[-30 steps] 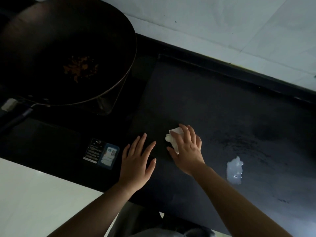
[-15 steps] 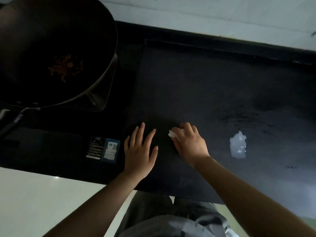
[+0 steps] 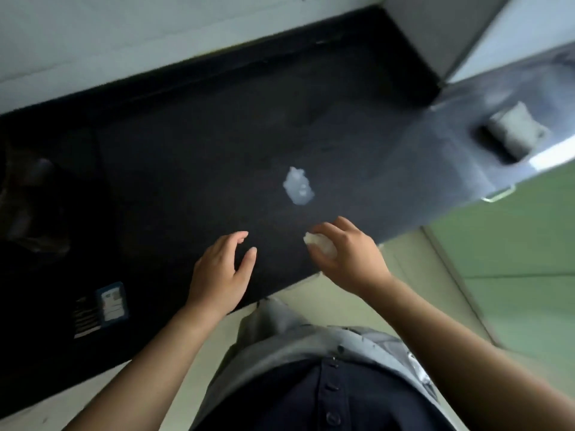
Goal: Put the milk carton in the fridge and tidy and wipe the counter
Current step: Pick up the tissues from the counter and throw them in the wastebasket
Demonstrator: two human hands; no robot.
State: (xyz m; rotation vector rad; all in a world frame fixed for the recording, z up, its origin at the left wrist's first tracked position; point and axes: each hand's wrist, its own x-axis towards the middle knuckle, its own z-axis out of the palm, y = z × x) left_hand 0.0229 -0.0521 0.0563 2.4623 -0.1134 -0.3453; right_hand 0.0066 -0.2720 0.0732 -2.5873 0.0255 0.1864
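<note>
A small white puddle of spilled milk (image 3: 298,185) lies on the dark counter (image 3: 193,157). My right hand (image 3: 348,253) grips a crumpled white tissue (image 3: 320,244) near the counter's front edge, a short way below and right of the puddle. My left hand (image 3: 222,269) hovers over the counter to the left of it, fingers loosely bent and holding nothing. No milk carton is in view.
A grey folded cloth (image 3: 515,130) lies on the counter at the far right. A sticker label (image 3: 110,301) marks the stove front at the lower left. The dark pan (image 3: 28,206) is barely visible at the left edge. A white wall (image 3: 124,35) backs the counter.
The view has swung right, so the pan has slid out at the left. My right hand with the tissue has lifted off the counter and moved toward the puddle. My left hand has lifted and curled slightly.
</note>
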